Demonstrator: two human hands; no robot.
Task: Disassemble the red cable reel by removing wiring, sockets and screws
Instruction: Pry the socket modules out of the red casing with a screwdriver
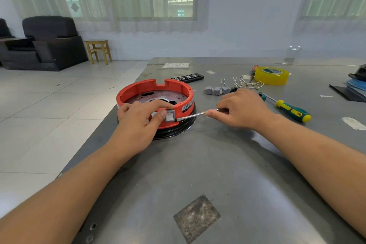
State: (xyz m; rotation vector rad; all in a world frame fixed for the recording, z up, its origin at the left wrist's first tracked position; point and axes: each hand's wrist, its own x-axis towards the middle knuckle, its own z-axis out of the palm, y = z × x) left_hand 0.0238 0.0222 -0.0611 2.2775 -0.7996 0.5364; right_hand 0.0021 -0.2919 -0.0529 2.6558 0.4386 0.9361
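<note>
The red cable reel (pixel 156 89) lies open side up on a black base at the left part of the grey table (pixel 217 164). A grey rocker switch (pixel 170 116) sits in its front wall. My left hand (pixel 142 119) grips the reel's front rim, its thumb beside the switch. My right hand (pixel 241 109) holds a thin metal tool (pixel 193 115) whose flat tip touches the switch's right edge. Three removed grey sockets (pixel 217 90) and loose white wires (pixel 247 83) lie behind my right hand.
A green-and-yellow screwdriver (pixel 291 110) lies to the right of my hand. A yellow tape roll (pixel 271 75), an orange-handled screwdriver (pixel 253 71) and a black remote (pixel 188 77) lie further back. Black and blue items (pixel 356 83) sit at the right edge. The table's left edge runs near the reel.
</note>
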